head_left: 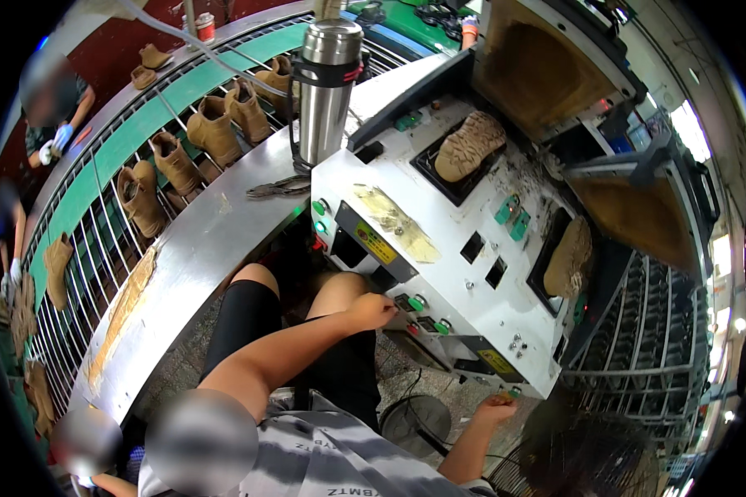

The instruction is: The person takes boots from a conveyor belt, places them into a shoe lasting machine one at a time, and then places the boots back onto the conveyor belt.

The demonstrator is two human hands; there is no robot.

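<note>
White machine [448, 275] beside left hand [371, 311], loosely clenched, and right hand [495, 409], grip unclear.

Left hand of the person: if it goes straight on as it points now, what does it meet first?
The left hand would probably meet the white machine, around the nearest green button; the remaining gap is unclear here.

A worker wears a light-gray T-shirt [340, 460] streaked with soft charcoal bands and printed with dark block lettering, black shorts [244, 323] ending near the knees, left hand [373, 311] and right hand [495, 407] bare.
</note>
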